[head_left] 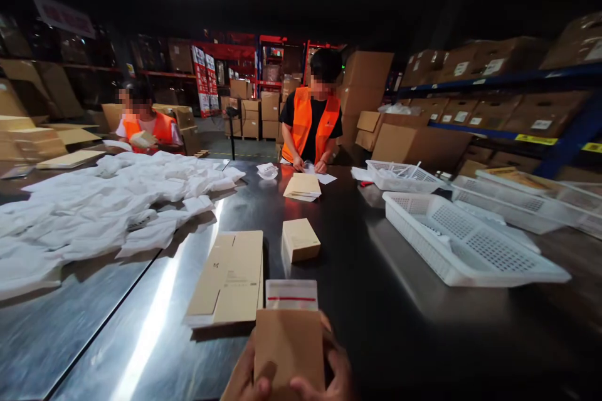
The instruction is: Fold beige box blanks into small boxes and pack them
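Low at the middle of the view, a small brown cardboard box is held between both hands. My left hand is closed around its left side, thumb on the near face. From the right, my right hand grips the box, with its thumb across the lower front. Just beyond the box lies a clear plastic bag with a red strip, partly covered by the box. A stack of flat, unfolded cartons rests to the left. Farther ahead sits a closed small carton.
White soft packages are heaped across the left of the metal table. A white perforated basket stands on the right, with another basket behind it. Opposite, a co-worker in an orange vest handles items near a stack of flat cartons.
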`<move>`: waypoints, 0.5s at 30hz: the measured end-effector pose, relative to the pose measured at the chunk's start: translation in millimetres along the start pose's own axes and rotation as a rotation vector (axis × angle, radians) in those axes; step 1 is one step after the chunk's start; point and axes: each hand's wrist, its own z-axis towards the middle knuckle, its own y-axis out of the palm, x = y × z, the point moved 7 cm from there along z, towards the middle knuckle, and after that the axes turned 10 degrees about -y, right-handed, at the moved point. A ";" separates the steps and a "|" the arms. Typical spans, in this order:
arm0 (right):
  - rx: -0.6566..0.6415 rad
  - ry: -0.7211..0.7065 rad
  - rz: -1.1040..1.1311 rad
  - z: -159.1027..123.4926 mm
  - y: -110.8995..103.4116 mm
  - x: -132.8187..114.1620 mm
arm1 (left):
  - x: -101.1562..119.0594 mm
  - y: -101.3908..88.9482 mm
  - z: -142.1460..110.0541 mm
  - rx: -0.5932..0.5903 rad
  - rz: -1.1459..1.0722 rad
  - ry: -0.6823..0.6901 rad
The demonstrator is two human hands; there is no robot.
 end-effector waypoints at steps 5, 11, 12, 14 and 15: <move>0.207 0.325 0.465 -35.3 40.6 38.2 | -14.0 -3.2 -2.1 0.299 -0.107 -0.201; 0.153 0.138 0.046 8.8 13.1 23.0 | -28.4 12.9 4.4 0.241 -0.351 -0.275; 0.068 0.058 -0.089 19.7 8.2 12.7 | -28.1 20.1 6.6 0.185 -0.390 -0.320; -0.095 -0.095 -0.260 36.2 5.3 -8.5 | -25.2 29.7 7.6 0.179 -0.445 -0.394; -0.167 -0.148 -0.289 41.1 7.2 -17.6 | -22.7 33.0 6.6 0.209 -0.458 -0.413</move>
